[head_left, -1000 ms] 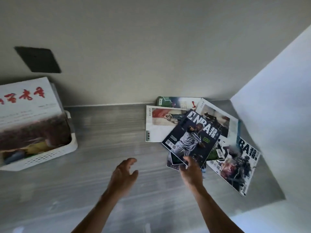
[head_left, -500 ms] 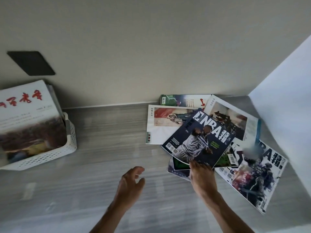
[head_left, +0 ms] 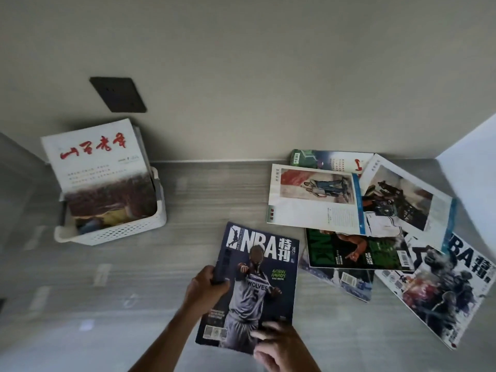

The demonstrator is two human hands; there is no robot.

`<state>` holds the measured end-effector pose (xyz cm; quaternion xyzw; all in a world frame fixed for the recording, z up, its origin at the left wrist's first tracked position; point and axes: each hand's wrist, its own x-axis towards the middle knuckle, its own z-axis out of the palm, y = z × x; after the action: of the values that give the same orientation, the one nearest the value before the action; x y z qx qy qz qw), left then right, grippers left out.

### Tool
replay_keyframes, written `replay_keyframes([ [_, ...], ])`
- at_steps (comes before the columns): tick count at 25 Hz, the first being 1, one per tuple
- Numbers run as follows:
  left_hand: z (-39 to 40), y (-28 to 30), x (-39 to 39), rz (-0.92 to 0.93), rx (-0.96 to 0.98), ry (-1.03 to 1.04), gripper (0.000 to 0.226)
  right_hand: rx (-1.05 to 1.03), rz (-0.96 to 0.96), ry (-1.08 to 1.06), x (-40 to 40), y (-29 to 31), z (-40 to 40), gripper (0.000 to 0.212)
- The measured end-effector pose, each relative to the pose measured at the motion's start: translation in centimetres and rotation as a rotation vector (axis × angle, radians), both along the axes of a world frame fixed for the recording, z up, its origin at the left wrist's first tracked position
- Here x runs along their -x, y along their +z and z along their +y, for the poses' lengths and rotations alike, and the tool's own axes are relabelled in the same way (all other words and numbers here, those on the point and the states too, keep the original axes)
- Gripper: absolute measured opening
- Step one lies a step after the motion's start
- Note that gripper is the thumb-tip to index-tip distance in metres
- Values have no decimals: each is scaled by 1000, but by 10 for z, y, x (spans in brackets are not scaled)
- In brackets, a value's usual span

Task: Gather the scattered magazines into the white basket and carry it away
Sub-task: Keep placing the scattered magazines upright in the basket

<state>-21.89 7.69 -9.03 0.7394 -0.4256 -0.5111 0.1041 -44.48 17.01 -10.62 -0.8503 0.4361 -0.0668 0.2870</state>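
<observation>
While both hands (head_left: 241, 312) grip it | magazine (head_left: 257, 280) reads "NBA", "WOLVES 5", "ANTHONY EDWARDS"

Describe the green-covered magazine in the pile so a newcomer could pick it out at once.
Start at the right end of the grey counter, where the loose magazines lie heaped near the corner. The green magazine lies in the middle of that heap, partly tucked under the white-covered magazine with a blue spine. It is the only one there with a mostly green cover, showing a pointing player.
</observation>
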Motion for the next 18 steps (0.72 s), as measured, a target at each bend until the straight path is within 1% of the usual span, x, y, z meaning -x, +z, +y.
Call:
replay_keyframes([
  [1,2,-3,4,16,21,10,20,-146,-67,-74,4,1,0,16],
  [2,2,-2,10,48,56,16,11,-338,-123,-190,7,6,-5,13],
  [3,2,0,16,106,114,27,7,-479,-200,-371,9,8,-12,19],
  [4,1,6,22,167,193,41,18,-549,-273,-623,12,9,-23,39],
  [5,1,9,24,243,289,50,25,-546,-325,-860,15,10,-39,55],
  [6,1,16,21,302,372,33,23,-544,-427,-1014,17,15,-58,61],
  [7,3,24,14,368,428,-1,14,-589,-570,-1097,17,24,-77,56],
  [8,4,37,3,422,476,-23,9,-655,-684,-1081,13,36,-97,47],
  [9,4,45,-12,469,523,9,15,-679,-754,-1032,6,47,-113,36],
  [10,2,56,-28,461,565,92,14,-650,-804,-973,-2,59,-124,26],
  [11,0,64,-45,432,620,196,9,-607,-878,-928,-14,69,-131,18],
  [13,-2,80,-78,273,747,351,13,-521,-962,-864,-46,83,-139,15],
  [15,0,86,-102,91,839,379,7,-416,-868,-810,-79,85,-138,17],
  [16,3,86,-113,14,848,387,8,-366,-793,-772,-96,81,-138,16],
  [18,11,81,-131,-71,820,431,7,-283,-663,-716,-122,70,-137,12],
])
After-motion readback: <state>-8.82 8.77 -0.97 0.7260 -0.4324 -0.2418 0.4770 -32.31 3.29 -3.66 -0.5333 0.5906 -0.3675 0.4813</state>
